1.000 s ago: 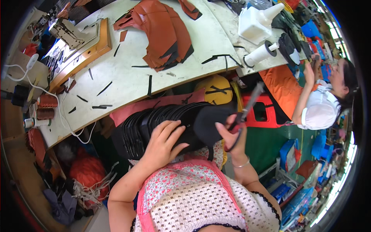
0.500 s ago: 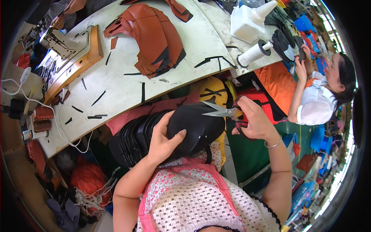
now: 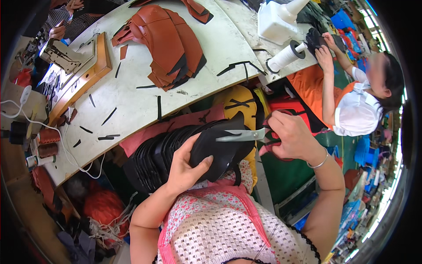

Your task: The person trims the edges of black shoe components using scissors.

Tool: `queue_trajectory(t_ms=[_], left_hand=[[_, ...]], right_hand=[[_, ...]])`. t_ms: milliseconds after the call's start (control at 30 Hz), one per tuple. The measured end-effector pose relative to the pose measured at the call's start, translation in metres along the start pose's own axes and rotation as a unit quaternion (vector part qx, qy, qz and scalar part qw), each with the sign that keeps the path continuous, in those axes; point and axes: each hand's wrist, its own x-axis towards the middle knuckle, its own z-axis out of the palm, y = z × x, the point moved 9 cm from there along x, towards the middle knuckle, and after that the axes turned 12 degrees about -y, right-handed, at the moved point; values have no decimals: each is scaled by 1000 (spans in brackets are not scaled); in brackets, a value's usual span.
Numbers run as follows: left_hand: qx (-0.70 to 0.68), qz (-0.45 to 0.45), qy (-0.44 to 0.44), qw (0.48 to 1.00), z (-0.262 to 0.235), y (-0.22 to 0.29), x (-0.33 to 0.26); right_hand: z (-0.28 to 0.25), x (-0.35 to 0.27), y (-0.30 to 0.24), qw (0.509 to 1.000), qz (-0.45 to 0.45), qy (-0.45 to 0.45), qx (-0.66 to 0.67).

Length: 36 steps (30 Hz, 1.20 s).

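My left hand grips the end of a long stack of black curved pieces on my lap, its thumb pressed on the face of the front black piece. My right hand is wrapped round the handles of a pair of scissors. The blades point left across the front piece, close together near its upper right edge. Whether they are cutting into the material cannot be made out. A floral apron covers my lap below the stack.
Reddish-brown panels and black strips lie on the white table. At left stands a sewing machine, near thread spools. A white spool stands far right, near a co-worker handling dark pieces.
The scissors have moved left and lower over the front black piece, and their blades have come together. That piece's upper edge now sticks up. The co-worker's hands have shifted up and left.
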Motion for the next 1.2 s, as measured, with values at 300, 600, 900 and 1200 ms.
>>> queue_trajectory(t_ms=[300,600,900,1200], left_hand=[[78,8,-30,997,7,8,2],[17,9,-39,999,13,19,21],[7,37,-95,995,18,8,33],[2,78,-74,994,19,5,34]], right_hand=[[-15,8,-19,992,-39,113,-34],[37,-2,14,845,132,32,518],[33,10,27,720,144,186,653],[119,-58,-28,608,-69,-318,724]])
